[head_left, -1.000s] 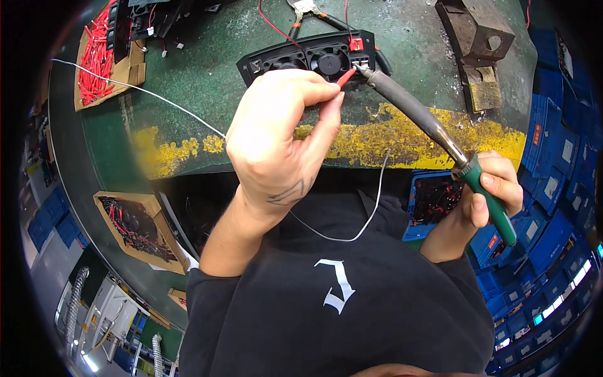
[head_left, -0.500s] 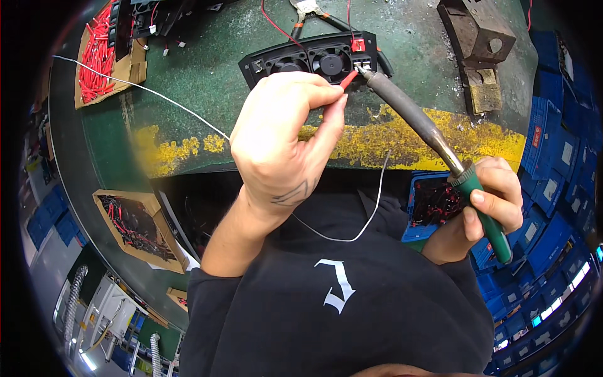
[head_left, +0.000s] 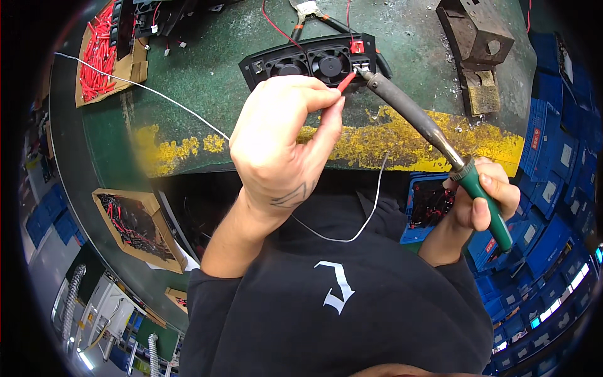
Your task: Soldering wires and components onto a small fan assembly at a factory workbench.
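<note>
My left hand pinches a short red wire between thumb and forefinger. Its far end reaches the metal terminals at the right end of a black panel with two small fans. My right hand is wrapped around the green handle of a soldering iron, whose tip meets or nearly meets those terminals; exact contact is too small to tell. A thin silver wire, apparently solder, passes behind my left hand and loops out below it. A red switch-like part sits just above the terminals.
Pliers lie behind the panel. A brown metal stand with a worn yellowish sponge is at the right. Cardboard boxes of red pieces and of dark wires are on the left; a blue bin is below the table edge.
My right hand and the iron's handle have shifted slightly left, with the fingers resettled on the grip. The iron's tip and my left hand with the red wire stay almost in place.
</note>
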The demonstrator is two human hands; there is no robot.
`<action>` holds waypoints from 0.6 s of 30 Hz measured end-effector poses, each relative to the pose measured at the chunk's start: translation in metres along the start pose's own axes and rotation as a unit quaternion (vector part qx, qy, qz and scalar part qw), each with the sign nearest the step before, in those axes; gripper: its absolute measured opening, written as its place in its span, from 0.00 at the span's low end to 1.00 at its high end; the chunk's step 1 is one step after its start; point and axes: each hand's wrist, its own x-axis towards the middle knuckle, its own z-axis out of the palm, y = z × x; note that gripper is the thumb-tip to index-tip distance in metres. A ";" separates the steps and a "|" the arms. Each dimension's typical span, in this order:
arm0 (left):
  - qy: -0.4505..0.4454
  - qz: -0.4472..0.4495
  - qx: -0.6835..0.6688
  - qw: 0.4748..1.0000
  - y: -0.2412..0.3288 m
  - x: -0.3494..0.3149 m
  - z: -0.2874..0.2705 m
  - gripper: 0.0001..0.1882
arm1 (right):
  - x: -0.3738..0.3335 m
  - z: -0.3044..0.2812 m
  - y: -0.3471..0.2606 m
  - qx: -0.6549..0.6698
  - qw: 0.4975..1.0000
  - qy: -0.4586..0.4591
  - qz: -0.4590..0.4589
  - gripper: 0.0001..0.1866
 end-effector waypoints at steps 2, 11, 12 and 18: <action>-0.025 0.006 0.004 1.000 0.000 0.000 -0.004 0.08 | -0.005 0.000 0.004 0.014 1.000 0.009 0.011 0.15; 0.001 -0.008 -0.002 1.000 0.002 -0.001 -0.002 0.10 | -0.013 -0.002 0.009 0.089 0.991 0.068 0.069 0.18; 0.002 -0.008 -0.001 1.000 0.002 -0.001 -0.002 0.10 | -0.012 -0.002 0.009 0.086 0.992 0.063 0.066 0.17; 0.006 -0.006 0.000 1.000 0.001 -0.002 -0.004 0.10 | -0.014 -0.003 0.014 0.063 0.996 0.024 0.063 0.17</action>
